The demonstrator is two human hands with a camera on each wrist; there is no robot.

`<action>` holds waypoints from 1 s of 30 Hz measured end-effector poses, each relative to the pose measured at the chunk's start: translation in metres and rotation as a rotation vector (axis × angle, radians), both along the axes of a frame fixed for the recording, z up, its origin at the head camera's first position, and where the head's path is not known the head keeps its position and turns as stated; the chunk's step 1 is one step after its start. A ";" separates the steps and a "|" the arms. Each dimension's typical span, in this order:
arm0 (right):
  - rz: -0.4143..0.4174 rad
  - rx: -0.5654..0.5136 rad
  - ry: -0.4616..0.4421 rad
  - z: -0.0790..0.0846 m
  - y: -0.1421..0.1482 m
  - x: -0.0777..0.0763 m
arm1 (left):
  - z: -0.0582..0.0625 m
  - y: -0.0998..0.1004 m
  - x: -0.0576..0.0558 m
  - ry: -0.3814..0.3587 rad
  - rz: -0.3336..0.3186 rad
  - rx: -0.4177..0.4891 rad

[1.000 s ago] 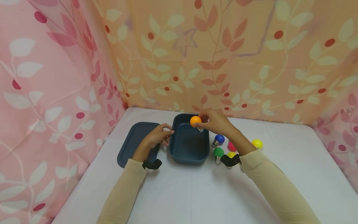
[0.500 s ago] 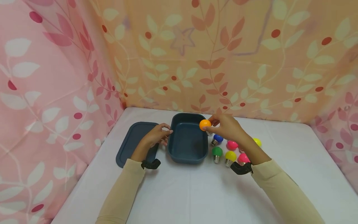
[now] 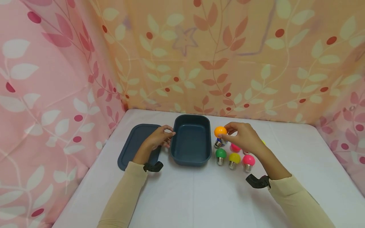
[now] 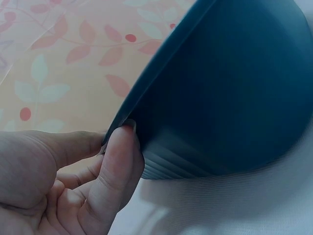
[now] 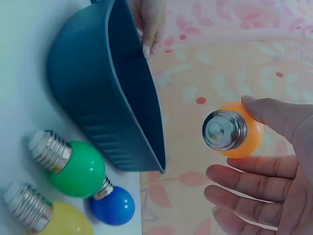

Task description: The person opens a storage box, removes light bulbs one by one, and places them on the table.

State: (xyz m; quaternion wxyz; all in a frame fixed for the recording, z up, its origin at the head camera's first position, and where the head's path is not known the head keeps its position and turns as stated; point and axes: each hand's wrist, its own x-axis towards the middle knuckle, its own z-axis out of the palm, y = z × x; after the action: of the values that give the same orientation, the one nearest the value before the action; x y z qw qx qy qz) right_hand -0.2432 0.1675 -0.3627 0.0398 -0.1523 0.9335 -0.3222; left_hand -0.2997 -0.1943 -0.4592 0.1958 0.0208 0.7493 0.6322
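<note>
My right hand point(image 3: 242, 136) pinches an orange light bulb point(image 3: 220, 131) between thumb and fingers, held above the table just right of a dark blue rectangular container point(image 3: 191, 139). In the right wrist view the bulb's silver screw base point(image 5: 224, 130) faces the camera, and the other fingers are spread below it. My left hand point(image 3: 158, 138) holds the container's left rim; in the left wrist view the thumb and a finger point(image 4: 117, 156) pinch that wall. The container's inside shows bare in the head view. Behind the orange bulb, a blue bulb point(image 5: 113, 205) is partly hidden.
Right of the container lie a green bulb point(image 3: 220, 153), a yellow bulb point(image 3: 234, 157) and pink bulbs point(image 3: 248, 160). Another yellow bulb point(image 3: 263, 142) is mostly covered by the right arm. A flat dark lid point(image 3: 138, 139) lies left, partly beneath the left hand. Patterned cloth point(image 3: 182, 79) borders the table.
My right hand has carried the orange bulb from over the container rightward, past its right rim. The left hand stays on the left rim. More bulbs are uncovered as the right arm shifts.
</note>
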 end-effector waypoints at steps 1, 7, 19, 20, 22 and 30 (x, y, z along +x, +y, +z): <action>-0.002 0.002 0.007 -0.001 0.002 0.002 | 0.000 0.000 0.000 -0.002 0.001 0.000; 0.011 0.036 0.060 -0.007 0.013 0.009 | -0.001 0.000 0.002 -0.012 0.007 -0.009; -0.028 0.019 0.065 -0.018 0.036 0.025 | 0.000 -0.001 0.001 -0.007 -0.005 -0.017; -0.037 0.020 0.061 -0.018 0.038 0.026 | 0.001 -0.001 0.001 -0.006 -0.005 -0.015; -0.051 0.025 0.049 -0.020 0.043 0.028 | 0.001 0.000 0.001 -0.004 -0.008 -0.009; -0.090 0.036 0.053 -0.032 0.062 0.035 | 0.002 0.002 0.000 -0.012 -0.007 -0.012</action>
State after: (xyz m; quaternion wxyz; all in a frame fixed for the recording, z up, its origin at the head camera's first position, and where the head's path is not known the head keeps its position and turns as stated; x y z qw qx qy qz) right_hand -0.2079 0.2293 -0.3947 0.0034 -0.1180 0.9457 -0.3027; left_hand -0.2995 -0.1925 -0.4568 0.2028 0.0185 0.7517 0.6273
